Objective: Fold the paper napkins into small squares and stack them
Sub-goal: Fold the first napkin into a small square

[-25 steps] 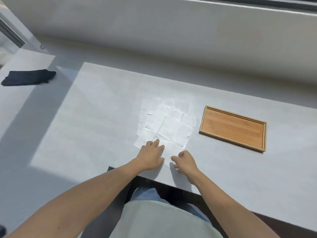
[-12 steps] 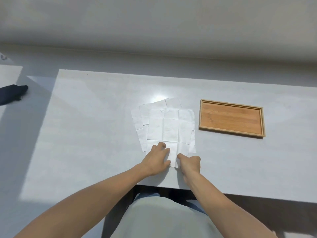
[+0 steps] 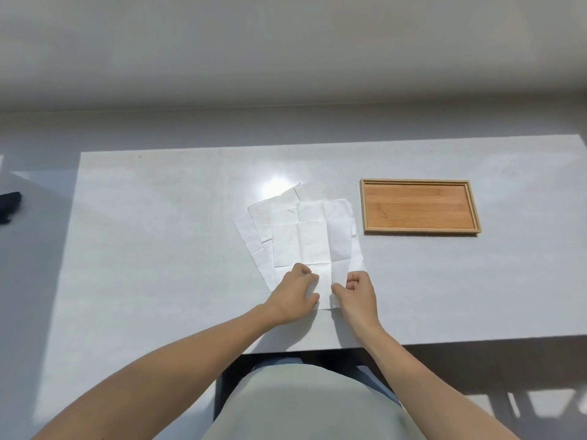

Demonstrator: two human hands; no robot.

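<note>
Dark cloth [image 3: 9,206]: seen at the far left edge of the view, off the table, only partly in frame; no writing can be made out on it.
Table [image 3: 158,249]: a pale grey top lit by sunlight, with a bright glare spot just beyond the napkins; no label or print is seen on it.
Napkins [image 3: 305,236]: several white sheets are spread unfolded and overlapped near the middle of the table, close to its near edge; crease lines divide them into squares. The lower sheets are fanned out to the left, and the top sheet lies straight. No brand or printing can be read on any sheet.
Left hand [image 3: 293,295]: laid on the near left part of the top napkin, fingers curled with the tips drawn in against the paper; the grip appears pinched on the sheet.
Right hand [image 3: 357,292]: placed at the near right edge of the same napkin, just beside the left hand, fingers curled and thumb against the paper; the grip is closed on the napkin's edge.
Tray [image 3: 419,230]: a shallow wooden rectangle with a raised rim, set flat on the table to the right of the napkins, near them but apart; no marking is visible.
</note>
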